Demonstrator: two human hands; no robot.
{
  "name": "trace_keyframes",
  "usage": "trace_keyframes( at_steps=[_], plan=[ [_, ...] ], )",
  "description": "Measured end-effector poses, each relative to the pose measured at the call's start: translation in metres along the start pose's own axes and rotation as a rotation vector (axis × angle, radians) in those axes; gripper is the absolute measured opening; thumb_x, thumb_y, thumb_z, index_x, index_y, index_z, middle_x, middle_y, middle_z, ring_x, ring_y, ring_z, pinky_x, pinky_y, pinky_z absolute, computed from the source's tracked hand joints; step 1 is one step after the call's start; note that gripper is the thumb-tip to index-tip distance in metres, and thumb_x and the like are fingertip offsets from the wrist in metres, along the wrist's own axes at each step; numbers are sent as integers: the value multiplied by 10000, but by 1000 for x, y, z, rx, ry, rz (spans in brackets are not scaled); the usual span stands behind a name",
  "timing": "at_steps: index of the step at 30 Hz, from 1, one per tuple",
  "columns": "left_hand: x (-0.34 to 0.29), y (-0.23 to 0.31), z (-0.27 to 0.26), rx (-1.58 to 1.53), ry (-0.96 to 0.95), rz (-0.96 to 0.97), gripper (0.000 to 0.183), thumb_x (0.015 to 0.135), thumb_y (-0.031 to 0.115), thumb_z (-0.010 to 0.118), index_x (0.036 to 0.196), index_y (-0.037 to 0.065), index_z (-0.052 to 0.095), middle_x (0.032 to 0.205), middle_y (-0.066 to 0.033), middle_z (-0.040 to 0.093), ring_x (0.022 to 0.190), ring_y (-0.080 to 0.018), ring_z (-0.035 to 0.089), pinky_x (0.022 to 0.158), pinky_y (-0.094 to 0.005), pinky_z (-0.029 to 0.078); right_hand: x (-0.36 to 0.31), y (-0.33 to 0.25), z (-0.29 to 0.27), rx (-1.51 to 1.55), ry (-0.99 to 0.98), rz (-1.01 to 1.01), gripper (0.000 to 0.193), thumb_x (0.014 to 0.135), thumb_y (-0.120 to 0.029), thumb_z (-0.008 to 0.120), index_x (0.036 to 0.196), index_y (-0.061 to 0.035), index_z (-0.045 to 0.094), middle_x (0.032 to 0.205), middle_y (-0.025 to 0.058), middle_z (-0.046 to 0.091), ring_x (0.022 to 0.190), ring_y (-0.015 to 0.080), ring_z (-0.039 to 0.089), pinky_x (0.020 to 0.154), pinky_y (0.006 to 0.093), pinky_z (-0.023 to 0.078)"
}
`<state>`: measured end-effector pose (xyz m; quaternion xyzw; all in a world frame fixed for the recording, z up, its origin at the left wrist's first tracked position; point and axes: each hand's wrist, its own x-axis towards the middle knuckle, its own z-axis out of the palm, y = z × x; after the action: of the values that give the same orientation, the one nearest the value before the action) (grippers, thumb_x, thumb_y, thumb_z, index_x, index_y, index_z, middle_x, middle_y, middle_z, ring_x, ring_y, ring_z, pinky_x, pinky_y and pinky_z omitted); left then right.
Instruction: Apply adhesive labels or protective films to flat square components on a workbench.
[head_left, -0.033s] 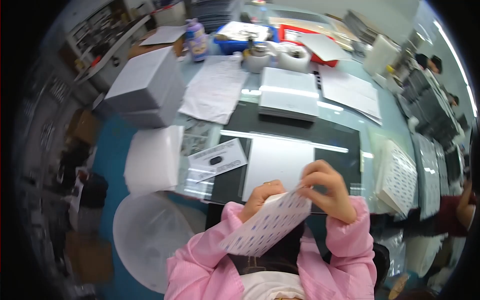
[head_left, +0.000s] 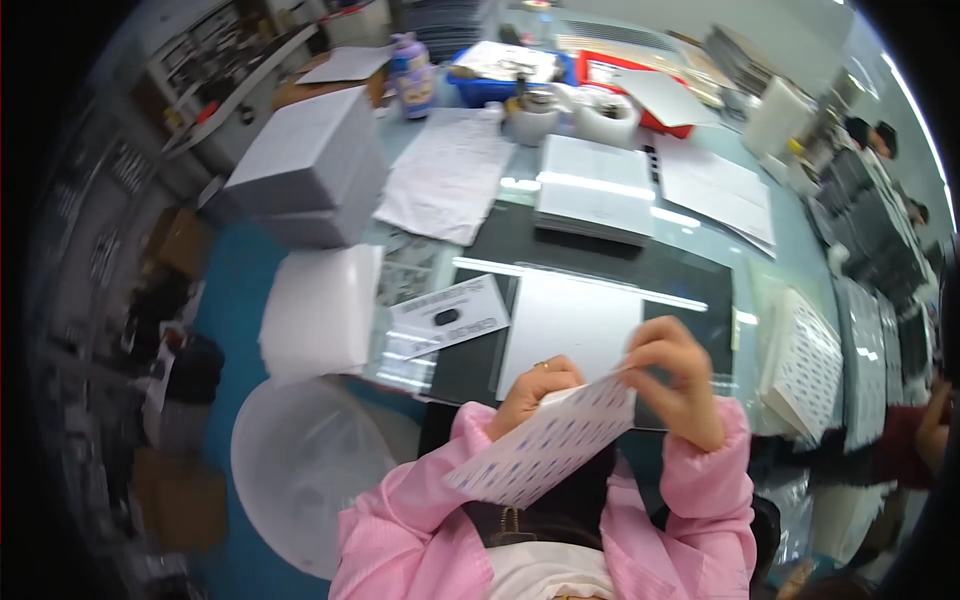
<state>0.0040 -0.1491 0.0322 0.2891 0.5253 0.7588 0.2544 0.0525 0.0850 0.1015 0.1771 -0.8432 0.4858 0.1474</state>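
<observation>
A white sheet with rows of small blue and purple marks, like a sticker sheet, hangs tilted above my lap, in front of the table edge. My left hand, with a ring on one finger, is closed round its upper left edge. At its upper right corner, my right hand pinches with thumb and forefinger; whether a small piece is between the fingertips is too fine to tell. Just beyond my hands a plain white panel lies flat on a black mat. Left of that rests a white card with a black oval.
A stack of white panels stands beyond the mat, a taller block of them at left. Marked sheets lie at right. White foam sheets sit at the left edge above a translucent bin. Tape rolls and a purple bottle stand behind.
The whole view has shifted slightly, so the table things appear a little further right. Both hands keep their hold on the sheet, with the right hand slightly further right.
</observation>
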Motion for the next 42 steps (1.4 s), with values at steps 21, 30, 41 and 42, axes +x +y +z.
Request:
trace_keyframes(
  at_steps=[21, 30, 41, 42],
  plan=[
    [-160, 161, -229, 1679, 1488, 779, 290, 873, -45, 742, 1147, -18, 649, 1111, -150, 702, 1001, -244, 689, 862, -356, 580, 3, 25, -101, -219, 901, -98, 110, 1033, -99, 641, 1072, 3, 644, 1109, 85, 656, 979, 147, 618, 885, 276, 476],
    [-113, 61, -179, 1649, 505, 88, 480, 763, 150, 794, 1232, 99, 703, 1248, -109, 668, 1160, -340, 616, 1014, -449, 491, 2, -32, -47, -325, 683, -202, 43, 980, 39, 619, 1004, 4, 629, 1090, 125, 597, 948, 190, 556, 832, 305, 448],
    [-47, 15, -27, 328, 365, -145, 755, 884, 167, 805, 1496, -18, 405, 1186, -130, 678, 928, -164, 658, 806, -306, 543, 9, 11, 2, 371, 625, 223, 73, 998, 27, 607, 1067, 16, 631, 1116, 39, 623, 894, 83, 581, 797, 228, 472],
    [-46, 11, -23, 231, 386, -195, 685, 908, 152, 771, 1473, -19, 422, 1144, -117, 681, 878, -143, 643, 748, -285, 529, 9, 21, 6, 280, 579, 183, 104, 987, 38, 611, 1087, 12, 625, 1123, 43, 619, 904, 93, 593, 811, 236, 484]
  ],
)
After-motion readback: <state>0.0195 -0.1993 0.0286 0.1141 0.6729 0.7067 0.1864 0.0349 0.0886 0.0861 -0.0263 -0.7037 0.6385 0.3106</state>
